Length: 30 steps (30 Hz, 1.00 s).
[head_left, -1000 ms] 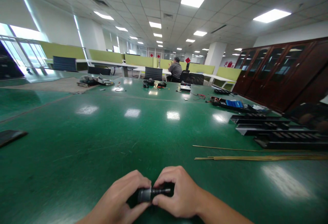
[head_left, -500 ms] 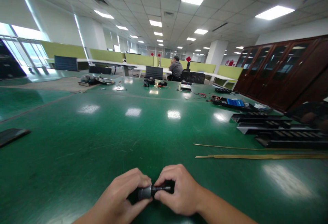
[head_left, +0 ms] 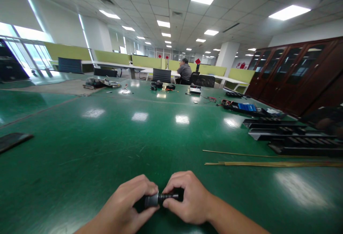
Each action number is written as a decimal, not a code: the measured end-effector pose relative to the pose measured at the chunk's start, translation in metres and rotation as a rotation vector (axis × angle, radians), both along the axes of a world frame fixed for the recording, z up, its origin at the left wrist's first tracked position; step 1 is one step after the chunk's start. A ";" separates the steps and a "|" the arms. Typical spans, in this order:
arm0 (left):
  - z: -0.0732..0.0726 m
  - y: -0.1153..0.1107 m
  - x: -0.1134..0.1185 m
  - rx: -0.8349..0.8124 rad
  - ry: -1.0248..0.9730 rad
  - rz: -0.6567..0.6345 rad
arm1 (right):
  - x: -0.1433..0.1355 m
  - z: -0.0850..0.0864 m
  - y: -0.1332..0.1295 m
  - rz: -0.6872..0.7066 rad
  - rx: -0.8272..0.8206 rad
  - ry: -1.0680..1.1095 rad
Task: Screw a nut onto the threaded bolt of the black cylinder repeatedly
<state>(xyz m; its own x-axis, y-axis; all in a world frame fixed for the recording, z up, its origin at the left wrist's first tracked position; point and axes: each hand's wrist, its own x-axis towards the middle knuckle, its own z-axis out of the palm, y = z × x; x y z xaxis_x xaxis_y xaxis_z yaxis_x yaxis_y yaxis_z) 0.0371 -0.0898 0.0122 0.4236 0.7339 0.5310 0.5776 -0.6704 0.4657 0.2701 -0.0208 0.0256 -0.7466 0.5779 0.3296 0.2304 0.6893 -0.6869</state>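
Note:
Near the front edge of the view I hold a small black cylindrical part (head_left: 152, 200) with a thick body and a thinner ridged shaft. My left hand (head_left: 128, 200) is closed around the thick end, thumb below and fingers above. The fingers of my right hand (head_left: 189, 200) pinch the ridged shaft, whose slim tip points right into the palm. The part lies roughly level, just over the green tabletop (head_left: 115, 148). Fingers cover some of both ends, so its exact kind cannot be made out.
Thin brass-coloured rods (head_left: 254, 164) lie to the right, with black metal channels (head_left: 289, 134) behind them. A dark flat slab (head_left: 14, 141) rests at the left. Farther back are a black tray with blue pieces (head_left: 246, 107), some electronics (head_left: 158, 85) and a seated person (head_left: 184, 71).
Both hands keep the same grip on the black part. The camera view has shifted very slightly; nothing else visibly differs.

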 end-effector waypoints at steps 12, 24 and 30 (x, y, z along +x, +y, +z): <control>0.001 0.002 0.000 0.026 -0.014 -0.002 | -0.001 0.000 0.001 -0.025 -0.009 0.009; -0.002 0.002 -0.004 0.010 0.006 0.000 | 0.000 -0.002 0.003 -0.057 0.006 -0.034; -0.002 0.002 -0.006 0.029 -0.005 -0.012 | 0.000 0.000 0.003 -0.066 0.010 -0.042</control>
<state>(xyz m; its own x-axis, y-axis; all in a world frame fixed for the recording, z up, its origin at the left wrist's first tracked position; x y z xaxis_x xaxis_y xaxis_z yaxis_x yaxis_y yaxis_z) 0.0310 -0.0878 0.0099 0.4298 0.7128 0.5543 0.5674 -0.6907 0.4483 0.2706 -0.0177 0.0251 -0.7202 0.6230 0.3051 0.3039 0.6787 -0.6686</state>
